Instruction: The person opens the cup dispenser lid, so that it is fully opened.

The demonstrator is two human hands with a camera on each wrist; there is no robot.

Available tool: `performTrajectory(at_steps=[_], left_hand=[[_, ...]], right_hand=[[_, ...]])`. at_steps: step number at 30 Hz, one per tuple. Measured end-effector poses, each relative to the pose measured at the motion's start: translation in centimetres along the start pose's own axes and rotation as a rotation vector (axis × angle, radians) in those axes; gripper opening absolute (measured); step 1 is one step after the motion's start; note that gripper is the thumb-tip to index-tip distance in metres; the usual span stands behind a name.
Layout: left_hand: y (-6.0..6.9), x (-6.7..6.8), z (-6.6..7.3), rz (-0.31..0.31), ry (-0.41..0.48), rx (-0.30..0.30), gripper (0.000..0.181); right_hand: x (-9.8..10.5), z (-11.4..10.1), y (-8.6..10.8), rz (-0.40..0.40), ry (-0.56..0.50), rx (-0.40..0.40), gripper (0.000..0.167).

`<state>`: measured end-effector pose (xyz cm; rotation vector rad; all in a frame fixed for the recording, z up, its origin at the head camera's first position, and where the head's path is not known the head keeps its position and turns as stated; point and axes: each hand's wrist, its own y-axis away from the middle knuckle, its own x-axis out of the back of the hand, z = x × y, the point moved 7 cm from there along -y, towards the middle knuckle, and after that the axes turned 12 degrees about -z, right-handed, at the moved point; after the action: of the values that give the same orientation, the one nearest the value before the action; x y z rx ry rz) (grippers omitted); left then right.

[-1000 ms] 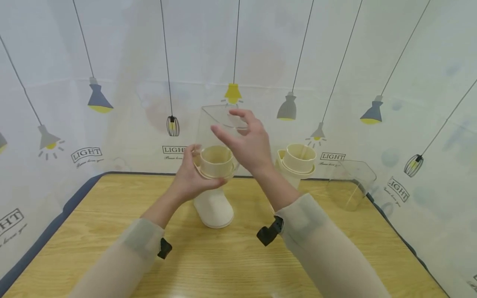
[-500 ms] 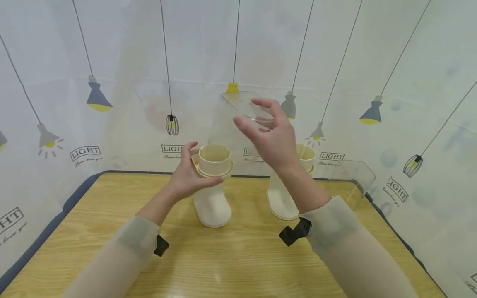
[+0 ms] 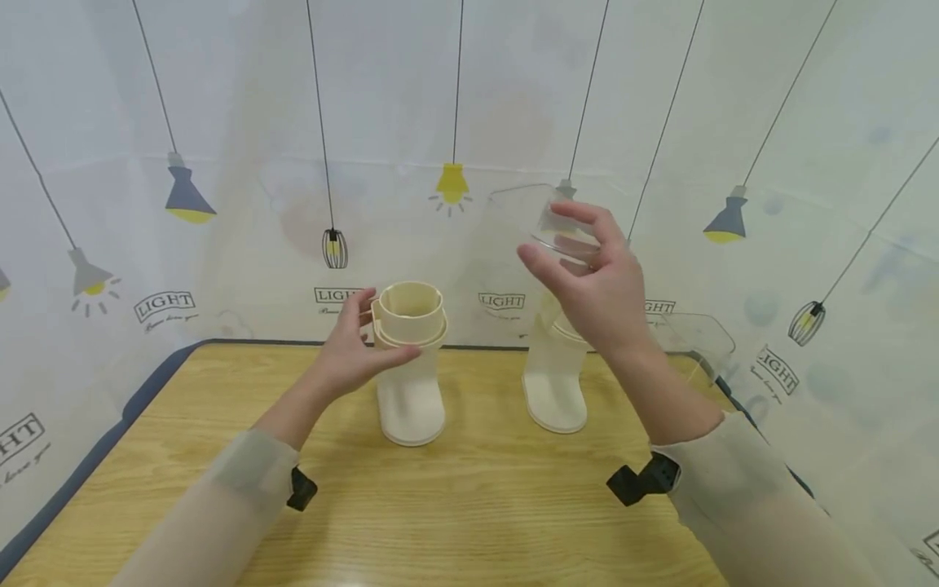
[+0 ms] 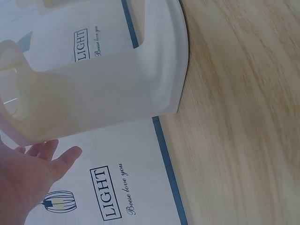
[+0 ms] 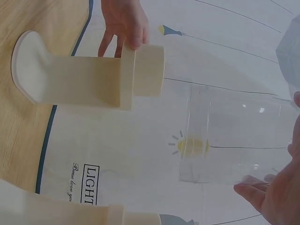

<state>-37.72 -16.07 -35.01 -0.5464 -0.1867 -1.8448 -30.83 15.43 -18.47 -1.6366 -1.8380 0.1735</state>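
Observation:
Left of centre in the head view stands a cream plastic stand [image 3: 411,399] with an L-shaped body and a round collar on top. My left hand [image 3: 348,350] holds its collar, thumb across the front and fingers round the left side. In the left wrist view the lower fingers spread beside the stand. Raised to the right, my right hand [image 3: 609,285] grips a clear plastic container [image 5: 225,136] with curled fingers and thumb. The container is apart from the stand, and its outline is faint against the backdrop.
A second cream stand [image 3: 555,399] is on the wooden table [image 3: 440,514], its top partly behind my right hand. Behind my right forearm lies another clear container [image 3: 711,330] at the table's right back corner. A backdrop [image 3: 242,269] with printed lamps surrounds the table.
My right hand has lifted the clear container off the left stand's collar and carried it to the right. The left hand stays at that stand, and the stand remains on the table.

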Motion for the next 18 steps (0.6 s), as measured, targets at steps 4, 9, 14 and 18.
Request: performTrajectory(at_steps=[4, 9, 14, 18], left_hand=[[0.2, 0.1, -0.1, -0.004, -0.015, 0.009, 0.123], [0.4, -0.1, -0.1, 0.02, -0.018, 0.014, 0.122], [0.3, -0.4, 0.0, 0.043, -0.006, 0.01, 0.119], [0.1, -0.4, 0.2, 0.038, 0.01, -0.001, 0.116]], right_hand=[[1.1, 0.1, 1.2, -0.001, 0.029, -0.01, 0.057], [2.2, 0.5, 2.6, 0.001, 0.052, -0.009, 0.056], [3.1, 1.1, 4.3, -0.011, 0.074, -0.025, 0.054], [3.5, 1.9, 5.9, -0.041, 0.077, -0.047, 0.055]])
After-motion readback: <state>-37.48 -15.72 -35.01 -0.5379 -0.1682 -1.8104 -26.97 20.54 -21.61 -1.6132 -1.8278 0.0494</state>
